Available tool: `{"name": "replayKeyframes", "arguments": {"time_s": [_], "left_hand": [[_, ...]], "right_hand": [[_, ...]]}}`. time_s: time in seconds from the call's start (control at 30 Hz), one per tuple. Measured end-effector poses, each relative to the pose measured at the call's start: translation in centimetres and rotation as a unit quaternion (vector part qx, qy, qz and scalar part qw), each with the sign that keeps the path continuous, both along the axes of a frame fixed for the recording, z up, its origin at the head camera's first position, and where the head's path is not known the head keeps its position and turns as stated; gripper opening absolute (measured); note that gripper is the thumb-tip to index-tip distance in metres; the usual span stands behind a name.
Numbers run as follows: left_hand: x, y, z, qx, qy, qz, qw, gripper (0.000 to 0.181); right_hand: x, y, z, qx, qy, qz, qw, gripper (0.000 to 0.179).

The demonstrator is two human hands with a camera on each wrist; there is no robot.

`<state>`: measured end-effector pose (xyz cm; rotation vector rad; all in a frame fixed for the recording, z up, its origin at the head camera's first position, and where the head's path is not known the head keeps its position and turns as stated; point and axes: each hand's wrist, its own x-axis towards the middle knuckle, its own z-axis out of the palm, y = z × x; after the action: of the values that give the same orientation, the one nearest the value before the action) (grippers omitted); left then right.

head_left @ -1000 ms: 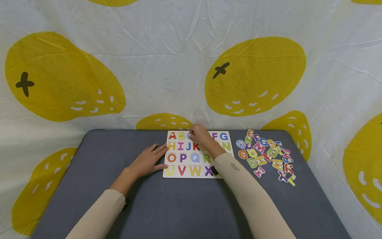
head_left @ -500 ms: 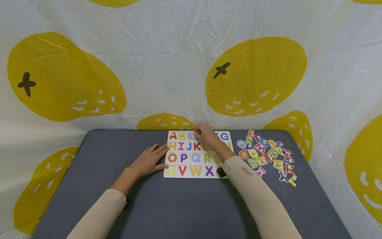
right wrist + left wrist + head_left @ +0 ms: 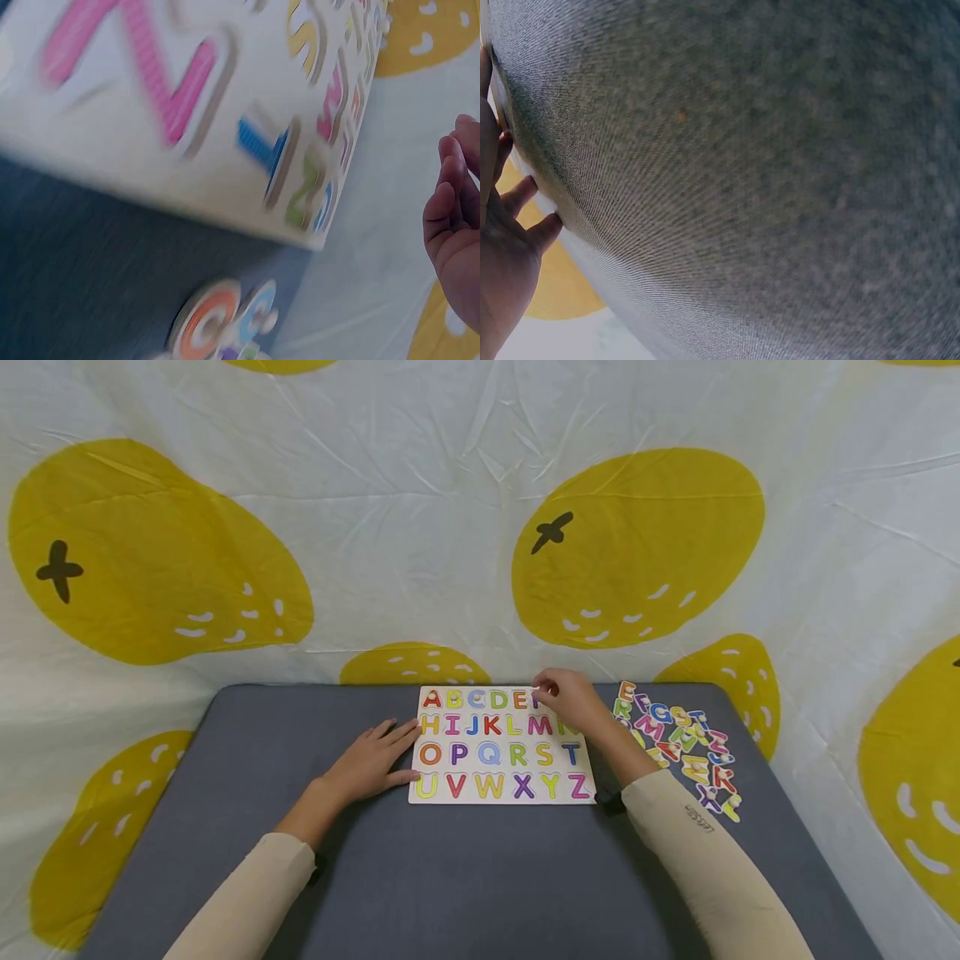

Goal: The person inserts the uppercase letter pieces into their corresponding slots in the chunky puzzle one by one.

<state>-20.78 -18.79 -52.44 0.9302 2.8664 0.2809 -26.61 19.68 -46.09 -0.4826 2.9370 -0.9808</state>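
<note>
A white alphabet puzzle board (image 3: 504, 798) lies at the back middle of the table, with rows of coloured letter slots. Small knobs show on the A piece (image 3: 432, 698), the B piece (image 3: 453, 698) and the C piece (image 3: 476, 698) in its top row. My left hand (image 3: 371, 764) rests with spread fingers at the board's left edge; part of it also shows in the left wrist view. Above the top right corner hovers my right hand (image 3: 573, 700), covering the G slot. Its fingers bend loosely and hold nothing in the right wrist view.
Several loose letter pieces (image 3: 695, 768) with knobs lie in a heap right of the board, partly behind my right forearm. The grey table (image 3: 465, 877) ends at the back against a white curtain (image 3: 420, 568) printed with yellow fruit.
My right hand has moved right, from over the C to over the board's top right corner, leaving the C piece in its slot uncovered. The left hand stays where it was.
</note>
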Motion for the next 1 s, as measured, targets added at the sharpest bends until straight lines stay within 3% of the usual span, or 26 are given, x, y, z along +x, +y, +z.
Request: {"name": "replayKeyframes", "arguments": {"time_s": [0.2, 0.43, 0.57, 0.8, 1.0], "left_hand": [[0.0, 0.1, 0.1, 0.004, -0.004, 0.001, 1.0, 0.087], [0.0, 0.1, 0.1, 0.004, -0.005, 0.003, 1.0, 0.087], [-0.1, 0.0, 0.1, 0.003, -0.006, 0.006, 1.0, 0.087], [-0.1, 0.0, 0.0, 0.003, -0.003, 0.003, 1.0, 0.087], [-0.1, 0.0, 0.0, 0.001, -0.005, 0.0, 1.0, 0.087]], "right_hand": [[1.2, 3.2, 0.4, 0.011, 0.025, -0.004, 0.9996, 0.018], [2.9, 6.8, 1.0, 0.03, 0.023, -0.018, 0.9991, 0.017], [4.0, 8.4, 1.1, 0.046, 0.033, -0.007, 0.9984, 0.015], [5.4, 11.3, 0.3, 0.065, 0.046, 0.012, 0.9968, 0.015], [6.9, 13.4, -0.6, 0.049, 0.015, 0.038, 0.998, 0.014]]}}
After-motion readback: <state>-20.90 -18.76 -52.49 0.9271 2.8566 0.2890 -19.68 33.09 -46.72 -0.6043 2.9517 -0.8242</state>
